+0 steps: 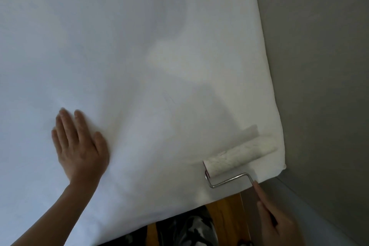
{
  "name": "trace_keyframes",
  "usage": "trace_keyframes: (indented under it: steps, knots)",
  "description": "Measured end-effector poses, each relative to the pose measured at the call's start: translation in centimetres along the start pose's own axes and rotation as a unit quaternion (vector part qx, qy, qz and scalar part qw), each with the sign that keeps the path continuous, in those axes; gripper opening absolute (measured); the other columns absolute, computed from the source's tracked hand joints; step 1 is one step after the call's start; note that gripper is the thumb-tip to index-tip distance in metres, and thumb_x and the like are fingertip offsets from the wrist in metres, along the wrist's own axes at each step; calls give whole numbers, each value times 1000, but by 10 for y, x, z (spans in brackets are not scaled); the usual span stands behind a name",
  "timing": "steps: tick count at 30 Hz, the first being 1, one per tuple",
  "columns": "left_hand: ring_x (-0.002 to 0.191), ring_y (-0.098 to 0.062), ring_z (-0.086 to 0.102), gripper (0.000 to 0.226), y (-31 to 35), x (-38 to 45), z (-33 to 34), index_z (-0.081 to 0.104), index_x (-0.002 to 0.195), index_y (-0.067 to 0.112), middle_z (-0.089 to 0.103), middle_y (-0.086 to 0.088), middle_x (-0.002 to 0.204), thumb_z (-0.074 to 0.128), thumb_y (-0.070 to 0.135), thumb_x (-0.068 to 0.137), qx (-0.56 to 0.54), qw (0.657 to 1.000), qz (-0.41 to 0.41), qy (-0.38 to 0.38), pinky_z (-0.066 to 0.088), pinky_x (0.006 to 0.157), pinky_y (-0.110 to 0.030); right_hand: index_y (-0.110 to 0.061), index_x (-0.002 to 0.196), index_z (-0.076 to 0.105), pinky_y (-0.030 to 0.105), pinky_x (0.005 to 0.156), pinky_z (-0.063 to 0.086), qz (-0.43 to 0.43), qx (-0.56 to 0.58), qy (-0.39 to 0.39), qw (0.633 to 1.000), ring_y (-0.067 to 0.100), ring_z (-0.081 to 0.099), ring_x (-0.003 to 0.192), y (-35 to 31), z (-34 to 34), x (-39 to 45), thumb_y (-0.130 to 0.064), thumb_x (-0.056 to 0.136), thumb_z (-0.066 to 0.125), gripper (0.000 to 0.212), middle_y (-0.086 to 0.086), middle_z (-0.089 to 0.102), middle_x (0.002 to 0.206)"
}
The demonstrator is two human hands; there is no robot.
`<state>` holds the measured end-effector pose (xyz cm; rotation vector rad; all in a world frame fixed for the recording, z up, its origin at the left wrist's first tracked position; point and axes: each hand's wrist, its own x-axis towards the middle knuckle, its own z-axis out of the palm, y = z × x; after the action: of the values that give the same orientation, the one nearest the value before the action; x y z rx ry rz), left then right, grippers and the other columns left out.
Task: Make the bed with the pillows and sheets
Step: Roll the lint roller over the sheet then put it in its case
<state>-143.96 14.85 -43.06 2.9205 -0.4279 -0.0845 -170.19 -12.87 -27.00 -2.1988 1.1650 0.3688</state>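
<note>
A white sheet [139, 56] covers the bed and fills most of the view, smooth with faint creases. My left hand [79, 146] lies flat on the sheet at the lower left, fingers straight and together. My right hand [277, 219] at the lower right grips the handle of a lint roller [239, 156]. The roller's white drum rests on the sheet close to the bed's near right corner, joined to the handle by a bent metal rod. No pillows are in view.
A grey wall [323, 66] runs along the bed's right edge. A wooden floor [225, 211] shows below the bed's near edge, with my patterned trousers [189, 229] beside it.
</note>
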Motion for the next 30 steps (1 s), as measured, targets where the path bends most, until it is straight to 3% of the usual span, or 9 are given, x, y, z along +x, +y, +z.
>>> trace_keyframes:
  steps: [3, 6, 9, 12, 17, 21, 26, 28, 30]
  knots:
    - [145, -42, 19, 57, 0, 0, 0, 25, 150, -1, 19, -29, 156, 32, 23, 98, 0, 1000, -11, -7, 14, 119, -52, -39, 125, 55, 4, 45, 29, 0, 26, 45, 999, -4, 39, 41, -27, 4, 30, -17, 96, 53, 36, -22, 53, 54]
    - [147, -39, 16, 58, 7, 1, 1, 22, 152, 1, 16, -26, 158, 28, 25, 98, -9, 999, -43, -16, 9, 119, -51, -35, 128, 53, 6, 48, 31, -14, 66, 36, 997, -1, 47, 46, -82, 17, 98, -20, 96, 49, 36, -19, 59, 59]
    - [148, -35, 10, 59, 17, 5, 6, 15, 154, 5, 11, -22, 160, 21, 28, 100, -10, 996, -86, -17, 4, 120, -48, -30, 135, 53, 22, 56, 43, -80, 68, 21, 994, 9, 56, 58, -149, 36, 168, -25, 100, 46, 36, 0, 68, 73]
    - [148, -37, 11, 58, 18, 5, 10, 13, 154, 4, 12, -23, 159, 23, 26, 101, 3, 996, -88, -18, 2, 120, -46, -35, 137, 50, 38, 76, 51, -132, 70, 33, 988, 28, 64, 88, -223, 47, 222, -23, 101, 41, 39, 7, 71, 99]
    - [147, -38, 13, 57, 16, 4, 15, 14, 153, 2, 13, -26, 158, 23, 25, 102, 21, 996, -82, -8, 6, 119, -49, -29, 142, 46, 24, 74, 38, -143, -7, -6, 990, 21, 60, 109, -297, 58, 275, -18, 101, 35, 44, 0, 64, 122]
    - [147, -39, 13, 57, 15, 5, 15, 15, 153, 1, 14, -27, 158, 25, 24, 101, 20, 997, -79, -13, 6, 119, -50, -33, 140, 47, 24, 77, 35, -112, -42, -46, 992, 24, 58, 113, -279, 58, 267, -20, 99, 39, 44, 2, 62, 125]
    - [147, -38, 13, 57, 14, 8, 14, 15, 153, 1, 14, -27, 157, 27, 21, 101, 19, 997, -74, -18, 6, 119, -51, -44, 138, 45, 35, 81, 44, -80, -53, -65, 993, 31, 58, 106, -206, 54, 210, -24, 101, 37, 42, 4, 65, 118]
    - [148, -37, 12, 57, 14, 8, 14, 15, 153, 1, 14, -26, 158, 26, 22, 101, 20, 997, -74, -21, 5, 119, -50, -46, 137, 45, 35, 73, 45, -65, -55, -65, 994, 32, 61, 96, -167, 54, 178, -25, 101, 39, 42, 6, 68, 106]
    - [147, -38, 13, 56, 15, 8, 14, 16, 153, 1, 14, -26, 158, 25, 23, 102, 21, 997, -71, -21, 5, 119, -49, -44, 136, 46, 31, 59, 43, -48, -25, -69, 996, 22, 61, 68, -128, 49, 146, -26, 101, 43, 40, 4, 67, 77]
